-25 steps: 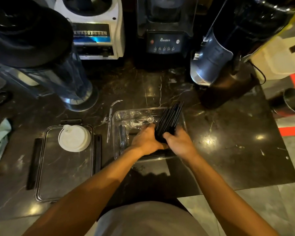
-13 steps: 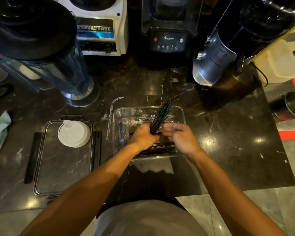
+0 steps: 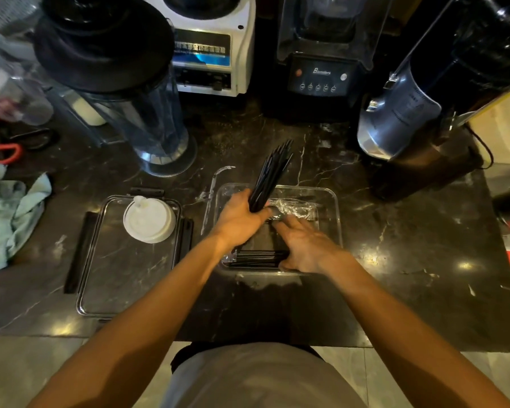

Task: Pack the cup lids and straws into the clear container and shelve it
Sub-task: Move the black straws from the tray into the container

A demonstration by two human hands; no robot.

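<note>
We take the rectangular clear plastic container (image 3: 334, 219) on the dark marbled countertop (image 3: 409, 260) as our landmark. Our left hand (image 3: 242, 219) is closed around a bundle of long black straws (image 3: 273, 175), gripping the lower ends over the container's left half while the tips fan up and away past its far rim. Our right hand (image 3: 306, 245) is inside the container near its near-right part, fingers spread flat and holding nothing that we can see; beyond its fingertips lies some crumpled clear wrapping (image 3: 295, 206). A few more black straws (image 3: 259, 257) already lie flat along the container's near wall, so we judge the straw packing partly done. The white round plastic cup lids (image 3: 149, 219), which look like a small stack, sit well left of the container on a flat clear tray-like lid with black clips (image 3: 124, 278), not yet packed. Left to do, by our reading: lay down the held bundle, move the cup lids in, close the container and shelve it; no shelf is in view
</note>
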